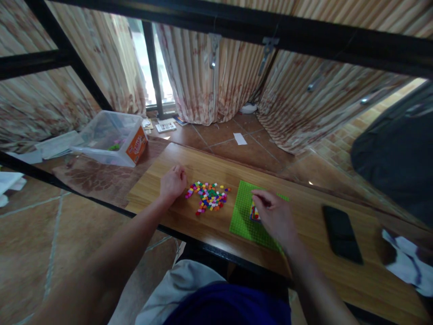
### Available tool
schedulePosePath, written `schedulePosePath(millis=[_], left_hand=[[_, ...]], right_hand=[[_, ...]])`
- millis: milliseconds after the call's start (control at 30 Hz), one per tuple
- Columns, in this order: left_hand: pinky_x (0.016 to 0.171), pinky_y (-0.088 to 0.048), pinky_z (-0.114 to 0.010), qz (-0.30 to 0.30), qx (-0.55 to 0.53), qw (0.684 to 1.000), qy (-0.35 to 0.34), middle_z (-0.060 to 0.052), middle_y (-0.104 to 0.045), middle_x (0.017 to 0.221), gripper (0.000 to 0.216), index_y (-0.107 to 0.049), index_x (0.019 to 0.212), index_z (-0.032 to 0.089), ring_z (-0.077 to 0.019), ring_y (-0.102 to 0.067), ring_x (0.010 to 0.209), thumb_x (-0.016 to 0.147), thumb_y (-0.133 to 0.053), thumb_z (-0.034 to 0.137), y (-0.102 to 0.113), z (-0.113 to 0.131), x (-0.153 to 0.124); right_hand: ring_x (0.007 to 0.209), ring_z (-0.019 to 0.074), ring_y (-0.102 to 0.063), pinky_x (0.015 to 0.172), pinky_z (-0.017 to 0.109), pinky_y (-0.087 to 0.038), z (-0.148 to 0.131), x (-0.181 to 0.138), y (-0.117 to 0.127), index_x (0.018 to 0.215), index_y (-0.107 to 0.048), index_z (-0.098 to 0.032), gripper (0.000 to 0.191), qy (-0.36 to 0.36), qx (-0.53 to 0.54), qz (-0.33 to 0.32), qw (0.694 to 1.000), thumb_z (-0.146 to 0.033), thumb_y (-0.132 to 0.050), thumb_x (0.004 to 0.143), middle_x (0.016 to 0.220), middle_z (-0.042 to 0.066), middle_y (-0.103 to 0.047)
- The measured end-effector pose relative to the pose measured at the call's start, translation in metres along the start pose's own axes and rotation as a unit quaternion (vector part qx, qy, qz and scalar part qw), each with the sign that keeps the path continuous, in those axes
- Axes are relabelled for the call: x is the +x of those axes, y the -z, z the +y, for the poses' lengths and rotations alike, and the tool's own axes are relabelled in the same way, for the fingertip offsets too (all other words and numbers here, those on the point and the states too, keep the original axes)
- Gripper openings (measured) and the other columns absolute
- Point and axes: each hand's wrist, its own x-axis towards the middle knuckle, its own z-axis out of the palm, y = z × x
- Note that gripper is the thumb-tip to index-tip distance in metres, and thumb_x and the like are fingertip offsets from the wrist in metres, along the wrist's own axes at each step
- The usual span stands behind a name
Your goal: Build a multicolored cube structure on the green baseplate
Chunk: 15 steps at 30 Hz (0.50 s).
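Observation:
My right hand (272, 212) is over a green studded baseplate (241, 216), thumb and forefinger pinched together; whatever they hold is too small to make out. Partly hidden under that hand, a small group of colourful toy bricks (254, 214) sits on the baseplate. Left of the baseplate lies a loose pile of small multicoloured bricks (211, 196) on the wooden table (203, 169). Beside the pile's left end, my left hand (173, 181) rests on the tabletop with its fingers curled in. Its fingertips are hidden from me.
A black phone (342, 234) lies on the table to the right, with crumpled white paper or plastic (407, 262) past it. On the floor at left stands a clear plastic bin (108, 135) with an orange label. A black metal frame (237, 25) crosses overhead before curtains (189, 72).

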Motion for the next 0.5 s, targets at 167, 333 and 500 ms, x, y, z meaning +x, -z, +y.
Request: schedulePosePath(millis=[167,333,500], left_hand=[[0.075,-0.046,-0.033,0.0,-0.001,1.0,-0.002,-0.009,-0.067,0.106,0.024,-0.062,0.102,0.021,-0.0244,-0.065,0.097,0.095,-0.04,0.026,0.0,0.0,0.0],[0.073,-0.045,-0.032,0.003,0.002,1.0,-0.004,-0.008,-0.068,0.105,0.023,-0.062,0.1,0.021,-0.0239,-0.064,0.096,0.095,-0.04,0.026,0.0,0.0,0.0],[0.074,-0.045,-0.031,0.0,0.0,1.0,-0.005,-0.008,-0.067,0.103,0.022,-0.062,0.099,0.022,-0.0223,-0.064,0.095,0.095,-0.041,0.026,0.0,-0.001,0.0]], right_hand=[[0.084,0.0218,-0.067,0.081,0.037,-0.05,0.026,0.012,0.021,0.093,-0.074,-0.022,0.029,-0.064,-0.053,0.039,0.996,-0.042,-0.053,0.086,0.094,0.006,-0.075],[0.096,0.0241,-0.065,0.092,0.041,-0.047,0.043,0.016,0.023,0.085,-0.074,-0.021,0.029,-0.031,-0.057,0.044,0.997,-0.042,-0.055,0.084,0.098,0.009,-0.074],[0.096,0.0227,-0.065,0.092,0.04,-0.048,0.058,0.017,0.019,0.083,-0.076,-0.022,0.027,-0.025,-0.062,-0.005,0.998,-0.04,-0.055,0.084,0.099,0.007,-0.073]])
